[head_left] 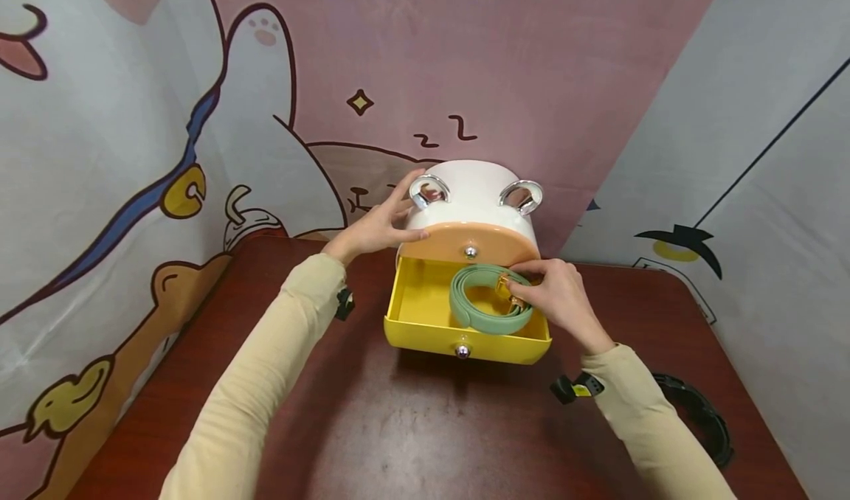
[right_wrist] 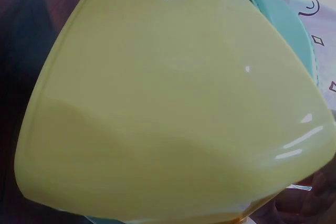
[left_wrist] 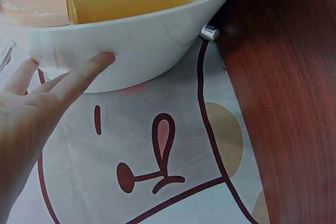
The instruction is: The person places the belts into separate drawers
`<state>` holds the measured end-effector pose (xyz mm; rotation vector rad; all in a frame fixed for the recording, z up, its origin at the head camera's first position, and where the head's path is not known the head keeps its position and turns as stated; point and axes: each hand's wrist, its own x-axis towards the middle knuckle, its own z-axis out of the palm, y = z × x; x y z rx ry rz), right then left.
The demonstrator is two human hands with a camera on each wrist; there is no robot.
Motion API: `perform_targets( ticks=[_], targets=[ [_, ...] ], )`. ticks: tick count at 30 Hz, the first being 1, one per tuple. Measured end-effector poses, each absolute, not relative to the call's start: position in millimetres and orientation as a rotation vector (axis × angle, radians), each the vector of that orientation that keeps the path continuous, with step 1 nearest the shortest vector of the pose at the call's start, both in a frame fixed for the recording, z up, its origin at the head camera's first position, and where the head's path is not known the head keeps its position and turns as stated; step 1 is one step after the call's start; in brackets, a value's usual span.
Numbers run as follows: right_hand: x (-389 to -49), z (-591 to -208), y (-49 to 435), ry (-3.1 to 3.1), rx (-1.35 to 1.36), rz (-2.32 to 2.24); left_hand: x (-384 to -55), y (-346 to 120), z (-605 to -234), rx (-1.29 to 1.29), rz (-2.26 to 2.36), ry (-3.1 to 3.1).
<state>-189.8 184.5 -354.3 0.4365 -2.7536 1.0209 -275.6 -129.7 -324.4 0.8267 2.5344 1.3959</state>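
Observation:
A rolled green belt [head_left: 488,323] with a gold buckle [head_left: 505,286] lies in the pulled-out yellow drawer [head_left: 425,336]. My right hand [head_left: 561,297] pinches the belt at its buckle side, thumb over the coil. In the right wrist view the yellow drawer front [right_wrist: 173,87] fills most of the picture, the green belt [right_wrist: 286,30] showing behind it and part of the hand at the lower right. My left hand [head_left: 375,227] rests against the side of the white cabinet [head_left: 468,190], fingers extended along the wall [left_wrist: 142,51] and thumb by the orange drawer [head_left: 438,245].
Two silver ears [head_left: 521,196] stick out from the cabinet's top. A black band-shaped object [head_left: 720,430] lies at the right of the dark red table [head_left: 412,441]. Behind hangs a cartoon-printed cloth [head_left: 505,65].

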Motion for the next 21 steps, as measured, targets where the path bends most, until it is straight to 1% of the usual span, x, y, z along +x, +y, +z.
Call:
perform_targets(
  ticks=[8, 16, 21],
  targets=[
    [-189, -358, 181, -2.717, 0.425, 1.012, -276, -131, -325, 0.829, 1.404, 2.527],
    [-194, -367, 172, -2.726, 0.464, 0.686, -277, -130, -328, 0.834, 1.391, 2.526],
    [-196, -368, 170, -2.719, 0.459, 0.672, -278, -130, -326, 0.832, 1.39, 2.537]
  ],
)
